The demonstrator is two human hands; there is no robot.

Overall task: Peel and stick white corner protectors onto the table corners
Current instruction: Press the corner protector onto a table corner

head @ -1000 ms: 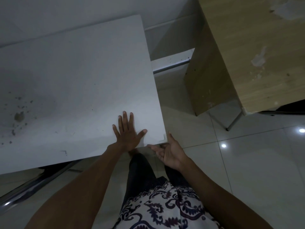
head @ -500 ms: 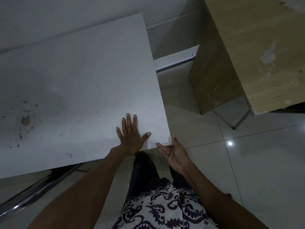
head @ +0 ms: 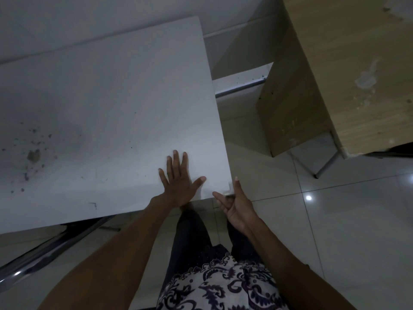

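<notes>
Pressing the corner protector (head: 228, 190) onto the white table (head: 111, 108) corner, right hand (head: 237, 203) has risen; left hand (head: 178, 182) stays flat at 9 o'clock

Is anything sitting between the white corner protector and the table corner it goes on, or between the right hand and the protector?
Nothing visible does. The white corner protector already sits on the near right corner of the white table, and the right hand is at it with open fingers. The left hand lies flat on the tabletop beside it, clear of the corner.
</notes>
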